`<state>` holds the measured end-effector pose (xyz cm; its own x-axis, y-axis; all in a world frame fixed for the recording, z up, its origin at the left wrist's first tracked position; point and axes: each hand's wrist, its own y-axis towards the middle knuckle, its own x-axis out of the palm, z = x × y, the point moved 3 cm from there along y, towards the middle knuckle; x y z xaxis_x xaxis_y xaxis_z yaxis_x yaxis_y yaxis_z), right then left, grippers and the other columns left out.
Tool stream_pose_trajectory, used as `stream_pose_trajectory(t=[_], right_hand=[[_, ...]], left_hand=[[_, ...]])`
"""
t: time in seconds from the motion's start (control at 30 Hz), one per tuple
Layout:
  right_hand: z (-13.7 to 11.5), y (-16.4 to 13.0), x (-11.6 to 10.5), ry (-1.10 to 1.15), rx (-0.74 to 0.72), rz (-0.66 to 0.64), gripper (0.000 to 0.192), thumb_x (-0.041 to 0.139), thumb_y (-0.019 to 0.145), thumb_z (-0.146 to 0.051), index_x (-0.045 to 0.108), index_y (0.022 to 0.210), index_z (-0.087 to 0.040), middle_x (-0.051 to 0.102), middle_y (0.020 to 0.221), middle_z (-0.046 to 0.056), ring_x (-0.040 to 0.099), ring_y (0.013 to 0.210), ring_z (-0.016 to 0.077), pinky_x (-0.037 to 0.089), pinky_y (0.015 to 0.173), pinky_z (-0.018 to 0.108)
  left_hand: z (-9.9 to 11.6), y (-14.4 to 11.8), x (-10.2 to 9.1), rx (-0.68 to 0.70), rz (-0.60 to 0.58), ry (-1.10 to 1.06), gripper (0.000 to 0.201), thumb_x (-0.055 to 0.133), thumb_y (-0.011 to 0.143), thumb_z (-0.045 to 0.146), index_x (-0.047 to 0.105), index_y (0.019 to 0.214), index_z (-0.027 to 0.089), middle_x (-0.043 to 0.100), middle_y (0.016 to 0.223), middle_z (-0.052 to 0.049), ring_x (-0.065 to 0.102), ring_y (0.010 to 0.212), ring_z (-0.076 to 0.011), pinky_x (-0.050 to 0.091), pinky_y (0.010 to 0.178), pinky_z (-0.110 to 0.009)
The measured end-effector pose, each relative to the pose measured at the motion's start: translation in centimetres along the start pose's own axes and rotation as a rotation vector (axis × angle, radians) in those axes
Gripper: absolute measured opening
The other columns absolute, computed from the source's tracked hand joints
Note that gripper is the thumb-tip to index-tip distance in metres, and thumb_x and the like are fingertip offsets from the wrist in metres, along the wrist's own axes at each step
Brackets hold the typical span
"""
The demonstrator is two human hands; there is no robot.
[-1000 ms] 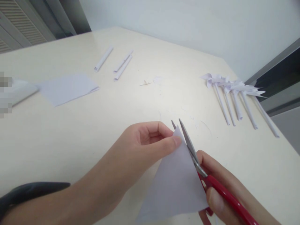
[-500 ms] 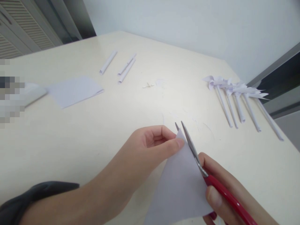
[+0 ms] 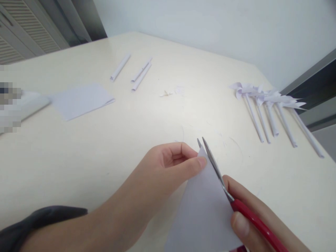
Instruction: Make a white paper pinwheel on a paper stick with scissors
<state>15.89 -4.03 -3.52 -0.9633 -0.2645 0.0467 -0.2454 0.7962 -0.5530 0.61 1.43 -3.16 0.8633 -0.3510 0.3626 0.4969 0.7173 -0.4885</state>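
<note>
My left hand point(image 3: 175, 161) pinches a white sheet of paper point(image 3: 202, 217) near its pointed upper corner, thumb on top. The sheet narrows to a tip just above the thumb and runs down past the bottom of the view. Red-handled scissors point(image 3: 252, 217) are held in my right hand point(image 3: 244, 224), their blades lying along the paper's right edge. Both blade tips reach a little beyond the paper's corner, a narrow gap between them. The lower handle is mostly hidden under the paper and my fingers.
Several paper pinwheels point(image 3: 270, 98) on rolled sticks lie in a row at the right. Rolled paper tubes point(image 3: 141, 77) lie at the back. Folded white paper point(image 3: 84, 101) rests at the left beside a white object point(image 3: 34, 101). Thin paper scraps point(image 3: 180, 90) dot the white table point(image 3: 78, 157).
The scissor blades have drawn slightly closer together at the tips along the paper's edge. The view has shifted a little; both hands keep their hold.
</note>
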Motion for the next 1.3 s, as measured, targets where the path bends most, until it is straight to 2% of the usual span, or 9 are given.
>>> stream_pose_trajectory(t=[0.13, 0.27, 0.37, 0.47, 0.6, 0.77, 0.97, 1.17, 1.3], right_hand=[[1.0, 0.4, -0.4, -0.012, -0.077, -0.039, 0.045, 0.068, 0.059, -0.065, 0.047, 0.067, -0.025, 0.043, 0.053, -0.002, 0.040, 0.043, 0.0123, 0.041, 0.036, 0.026], [1.6, 0.3, -0.6, -0.002, -0.038, -0.005, 0.040, 0.071, 0.057, -0.061, 0.050, 0.067, -0.028, 0.042, 0.050, -0.001, 0.040, 0.041, 0.0153, 0.038, 0.034, 0.029], [1.3, 0.0, -0.4, 0.044, -0.023, -0.004, 0.045, 0.070, 0.056, -0.063, 0.046, 0.066, -0.026, 0.038, 0.047, -0.003, 0.035, 0.036, 0.0120, 0.031, 0.030, 0.026], [0.8, -0.4, -0.5, 0.072, -0.024, -0.003, 0.045, 0.062, 0.066, -0.066, 0.044, 0.072, -0.025, 0.039, 0.050, -0.005, 0.034, 0.036, 0.0082, 0.027, 0.031, 0.023], [0.5, -0.4, -1.2, 0.079, -0.067, -0.008, 0.039, 0.061, 0.074, -0.056, 0.039, 0.074, -0.024, 0.037, 0.053, -0.006, 0.032, 0.040, 0.0066, 0.027, 0.034, 0.020], [-0.2, -0.3, -1.4, 0.022, -0.042, 0.056, 0.033, 0.072, 0.070, -0.036, 0.042, 0.073, -0.022, 0.044, 0.053, -0.007, 0.040, 0.043, 0.0062, 0.032, 0.039, 0.018], [-1.4, -0.8, -0.9, -0.034, -0.007, 0.201, 0.033, 0.074, 0.067, -0.013, 0.043, 0.074, -0.022, 0.049, 0.050, -0.010, 0.046, 0.042, 0.0045, 0.032, 0.040, 0.015], [-0.9, -0.7, -1.2, -0.005, -0.102, 0.162, 0.029, 0.073, 0.070, -0.017, 0.045, 0.074, -0.023, 0.050, 0.049, -0.009, 0.045, 0.042, 0.0053, 0.033, 0.038, 0.015], [-0.6, -0.4, -1.8, 0.015, -0.170, 0.100, 0.022, 0.069, 0.075, -0.023, 0.047, 0.080, -0.023, 0.049, 0.048, -0.009, 0.043, 0.041, 0.0063, 0.033, 0.037, 0.017]], left_hand=[[0.0, 0.2, 0.0, -0.013, 0.009, 0.011, 0.026, 0.059, 0.080, 0.044, 0.052, 0.070, 0.020, 0.055, 0.062, 0.005, 0.048, 0.058, -0.0098, 0.041, 0.055, -0.020], [0.1, 0.2, 0.1, -0.015, 0.027, 0.042, 0.025, 0.059, 0.080, 0.043, 0.053, 0.071, 0.021, 0.054, 0.062, 0.005, 0.046, 0.057, -0.0098, 0.038, 0.053, -0.021], [0.2, 0.1, 0.1, -0.007, 0.015, 0.048, 0.025, 0.059, 0.080, 0.043, 0.053, 0.070, 0.021, 0.055, 0.064, 0.004, 0.048, 0.058, -0.0105, 0.040, 0.055, -0.022], [0.4, 0.1, 0.0, 0.015, 0.027, 0.044, 0.025, 0.059, 0.080, 0.043, 0.052, 0.070, 0.021, 0.055, 0.065, 0.004, 0.050, 0.060, -0.0113, 0.041, 0.057, -0.023], [0.7, 0.2, -0.1, 0.062, 0.049, 0.066, 0.025, 0.059, 0.080, 0.042, 0.051, 0.070, 0.021, 0.054, 0.065, 0.004, 0.050, 0.059, -0.0106, 0.041, 0.055, -0.022], [0.7, 0.3, 0.0, 0.142, 0.014, 0.118, 0.017, 0.058, 0.082, 0.031, 0.051, 0.070, 0.021, 0.058, 0.070, 0.005, 0.052, 0.061, -0.0091, 0.042, 0.057, -0.020], [0.6, 0.4, 0.7, 0.060, -0.066, 0.142, 0.006, 0.058, 0.080, 0.023, 0.053, 0.077, 0.022, 0.063, 0.082, 0.003, 0.059, 0.074, -0.0142, 0.047, 0.064, -0.023], [0.3, 0.1, 1.9, -0.095, -0.242, 0.121, 0.013, 0.061, 0.072, 0.009, 0.065, 0.073, 0.022, 0.065, 0.073, 0.003, 0.060, 0.069, -0.0125, 0.046, 0.062, -0.020], [0.1, 0.0, 1.6, -0.101, -0.176, 0.131, 0.009, 0.063, 0.073, 0.016, 0.066, 0.076, 0.024, 0.066, 0.073, 0.002, 0.062, 0.070, -0.0151, 0.047, 0.061, -0.021]])
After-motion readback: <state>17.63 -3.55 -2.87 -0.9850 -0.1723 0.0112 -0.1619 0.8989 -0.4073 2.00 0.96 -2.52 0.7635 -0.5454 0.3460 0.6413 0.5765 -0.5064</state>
